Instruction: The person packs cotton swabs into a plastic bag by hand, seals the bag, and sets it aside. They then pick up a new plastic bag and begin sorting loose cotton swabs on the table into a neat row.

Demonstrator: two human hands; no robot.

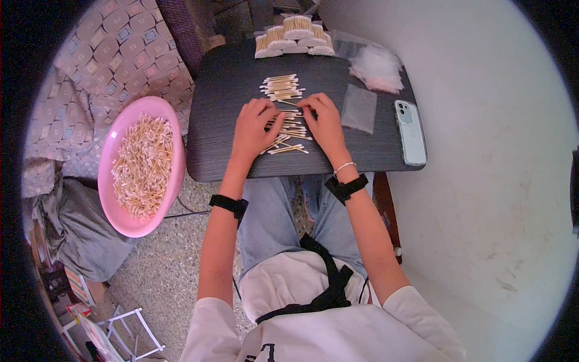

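Note:
A loose group of cotton swabs [294, 130] lies on the dark table between my hands, some of them crossing. My left hand [256, 125] is at their left ends, fingers curled and thumb against the swabs. At the right ends my right hand [323, 119] has its thumb and index finger pinched at the swab tips. One swab slants between the two hands. Just beyond them a neater row of cotton swabs [281, 87] lies side by side. The fingers partly hide the swabs that they touch.
Bundled swabs [297, 28] are stacked at the table's [220, 120] far edge. Clear plastic bags [377, 67], a flat plastic bag [359, 108] and a phone [411, 133] lie at right. A pink tub [107, 184] full of swabs stands left of the table; a wall [482, 151] rises at right.

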